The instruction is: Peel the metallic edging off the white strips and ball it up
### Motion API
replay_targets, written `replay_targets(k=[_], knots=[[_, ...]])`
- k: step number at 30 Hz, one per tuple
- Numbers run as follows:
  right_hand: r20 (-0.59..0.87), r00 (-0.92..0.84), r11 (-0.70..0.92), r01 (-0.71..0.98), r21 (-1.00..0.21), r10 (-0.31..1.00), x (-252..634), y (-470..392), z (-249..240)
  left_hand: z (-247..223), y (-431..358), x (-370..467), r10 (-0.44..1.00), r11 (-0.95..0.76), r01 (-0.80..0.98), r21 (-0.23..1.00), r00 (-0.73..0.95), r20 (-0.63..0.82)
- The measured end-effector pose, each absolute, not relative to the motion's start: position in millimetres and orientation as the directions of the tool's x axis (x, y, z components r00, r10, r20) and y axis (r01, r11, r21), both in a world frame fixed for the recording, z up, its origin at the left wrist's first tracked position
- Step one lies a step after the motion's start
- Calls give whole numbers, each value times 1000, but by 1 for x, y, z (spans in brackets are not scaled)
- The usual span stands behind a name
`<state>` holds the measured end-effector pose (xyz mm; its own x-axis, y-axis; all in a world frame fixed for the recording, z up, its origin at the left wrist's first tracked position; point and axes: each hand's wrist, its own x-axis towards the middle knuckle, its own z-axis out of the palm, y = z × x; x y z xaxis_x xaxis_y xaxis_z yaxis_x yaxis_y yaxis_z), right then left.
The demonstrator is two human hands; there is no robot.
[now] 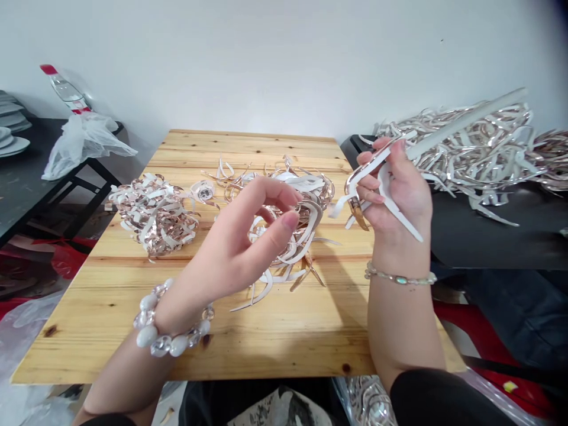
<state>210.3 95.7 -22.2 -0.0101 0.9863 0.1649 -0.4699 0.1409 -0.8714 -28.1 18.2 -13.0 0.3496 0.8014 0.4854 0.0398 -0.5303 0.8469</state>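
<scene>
My right hand (pixel 394 189) is raised over the table's right edge, its fingers closed round several curved white and rose-gold strips (pixel 373 165). A thin white tip points down past the palm. My left hand (pixel 252 236), with a beaded bracelet at the wrist, hovers over the middle of the wooden table (pixel 275 343). Its thumb and fingers are curved and apart, with nothing visible between them. Beneath and beyond it lies a loose pile of long curved strips (pixel 310 236). A heap of small curled pieces (pixel 155 216) sits at the table's left.
At the right, a large heap of strips (pixel 479 154) lies on a black surface (pixel 501 236). A bottle (pixel 66 92), a white plastic bag (pixel 82 142) and stacked plates (pixel 11 142) occupy the dark left table (pixel 26 183). A wall stands behind.
</scene>
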Motion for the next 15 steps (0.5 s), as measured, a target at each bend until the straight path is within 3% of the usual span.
replay_targets(k=[7,15], knots=[[291,-156,221,-356,-908,944,162,64,-15,-34,29,-13,848,-483,293,825,390,358],[228,-176,173,-282,-944,958,150,55,-11,-23,25,-11,883,-246,256,935,457,107]])
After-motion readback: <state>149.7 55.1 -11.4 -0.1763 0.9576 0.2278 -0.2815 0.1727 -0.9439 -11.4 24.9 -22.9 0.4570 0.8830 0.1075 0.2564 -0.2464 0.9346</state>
